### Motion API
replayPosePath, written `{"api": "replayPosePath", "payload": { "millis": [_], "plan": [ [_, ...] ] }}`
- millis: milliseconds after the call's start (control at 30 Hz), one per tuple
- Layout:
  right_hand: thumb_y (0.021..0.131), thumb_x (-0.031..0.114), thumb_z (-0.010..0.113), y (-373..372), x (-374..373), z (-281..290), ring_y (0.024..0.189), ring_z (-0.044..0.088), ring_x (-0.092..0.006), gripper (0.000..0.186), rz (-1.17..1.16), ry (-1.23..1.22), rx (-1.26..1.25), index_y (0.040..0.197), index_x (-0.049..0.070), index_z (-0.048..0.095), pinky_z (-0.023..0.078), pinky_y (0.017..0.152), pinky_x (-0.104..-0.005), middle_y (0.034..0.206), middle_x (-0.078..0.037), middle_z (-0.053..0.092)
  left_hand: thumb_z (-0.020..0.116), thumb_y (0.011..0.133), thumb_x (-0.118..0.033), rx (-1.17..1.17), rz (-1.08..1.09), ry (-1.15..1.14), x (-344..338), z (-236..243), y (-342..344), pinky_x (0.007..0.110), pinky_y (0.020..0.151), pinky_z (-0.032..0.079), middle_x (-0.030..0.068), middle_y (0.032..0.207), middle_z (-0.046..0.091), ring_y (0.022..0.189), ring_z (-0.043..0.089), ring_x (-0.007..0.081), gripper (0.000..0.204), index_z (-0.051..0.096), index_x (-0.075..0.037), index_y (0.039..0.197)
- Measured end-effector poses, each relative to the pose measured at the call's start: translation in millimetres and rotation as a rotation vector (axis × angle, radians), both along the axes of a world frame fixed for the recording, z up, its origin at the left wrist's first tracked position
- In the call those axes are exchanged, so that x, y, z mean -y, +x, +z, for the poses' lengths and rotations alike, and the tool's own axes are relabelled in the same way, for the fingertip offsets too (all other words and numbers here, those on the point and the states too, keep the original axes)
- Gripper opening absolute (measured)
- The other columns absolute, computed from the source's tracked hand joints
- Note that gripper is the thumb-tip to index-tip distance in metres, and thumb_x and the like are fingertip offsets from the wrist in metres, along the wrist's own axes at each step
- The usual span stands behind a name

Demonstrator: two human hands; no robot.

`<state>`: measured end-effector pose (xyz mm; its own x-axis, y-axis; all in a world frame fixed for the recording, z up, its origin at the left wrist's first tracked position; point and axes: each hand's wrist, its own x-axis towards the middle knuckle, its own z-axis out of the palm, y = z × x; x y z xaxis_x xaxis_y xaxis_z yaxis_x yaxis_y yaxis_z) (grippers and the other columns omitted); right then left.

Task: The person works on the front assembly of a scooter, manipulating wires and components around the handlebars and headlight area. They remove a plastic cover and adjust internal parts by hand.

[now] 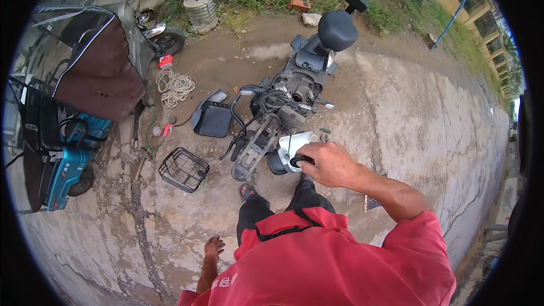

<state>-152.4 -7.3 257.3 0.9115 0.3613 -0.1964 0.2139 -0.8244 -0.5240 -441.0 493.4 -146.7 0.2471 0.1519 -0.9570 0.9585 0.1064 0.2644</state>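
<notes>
My right hand (330, 163) is closed around a black curved part (300, 160), whose exact kind I cannot make out. It is held over a white panel (292, 144) at the front of a stripped-down electric scooter (283, 102). The scooter stands with bare frame and wiring showing, its dark seat (336, 30) at the far end and its handlebar (237, 114) turned to the left. Down by my left side hangs my left hand (213, 247), fingers apart, with nothing in it.
Left of the scooter lie a black wire basket (183, 170), a dark plastic tray-like cover (211, 118), a coiled rope (173, 88) and a red-handled tool (167, 130). A covered blue three-wheeler (68, 175) stands at the far left. Cracked concrete (170, 238) surrounds my feet.
</notes>
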Motion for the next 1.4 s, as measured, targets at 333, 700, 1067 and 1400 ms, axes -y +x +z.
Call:
{"api": "replayPosePath", "payload": {
  "millis": [333,700,1067,1400],
  "plan": [
    [0.076,0.016,0.073,-27,-28,187,0.077,0.07,-0.0239,0.021,1.011,0.262,0.464,0.089,-0.001,0.069,0.055,0.059,-0.0333,0.087,-0.012,0.067,0.068,0.095,-0.044,0.183,-0.086,0.061,158,39,47,0.044,0.086,0.052,0.0079,0.116,0.069,0.104,0.069,0.0248,0.057,0.055,-0.011,0.139],
    [0.076,0.008,0.076,-10,123,199,0.074,0.067,-0.0239,0.024,0.936,0.351,0.462,0.099,0.001,0.072,0.054,0.061,-0.0353,0.092,-0.011,0.065,0.068,0.095,-0.043,0.058,-0.144,0.045,265,91,10,0.042,0.089,0.052,0.0119,0.118,0.071,0.105,0.069,0.0263,0.056,0.058,-0.006,0.135],
    [0.095,0.023,0.074,70,279,-13,0.063,0.055,-0.0091,0.021,-0.562,0.464,-0.37,0.091,0.003,0.073,0.042,0.056,-0.0304,0.074,0.0,0.059,0.052,0.1,-0.026,-0.02,0.073,-0.025,275,103,51,0.02,0.046,0.025,-0.0108,0.069,0.041,0.058,0.044,0.0022,0.013,0.054,-0.022,0.088],
    [0.096,0.026,0.072,273,362,-273,0.055,0.053,-0.0105,0.022,-1.097,0.807,-0.686,0.089,0.007,0.066,0.042,0.048,-0.0282,0.069,-0.001,0.06,0.068,0.092,-0.039,-0.01,0.259,0.014,296,65,22,0.039,0.077,0.053,0.008,0.108,0.071,0.095,0.072,0.0234,0.053,0.056,-0.011,0.136]
  ]
}}
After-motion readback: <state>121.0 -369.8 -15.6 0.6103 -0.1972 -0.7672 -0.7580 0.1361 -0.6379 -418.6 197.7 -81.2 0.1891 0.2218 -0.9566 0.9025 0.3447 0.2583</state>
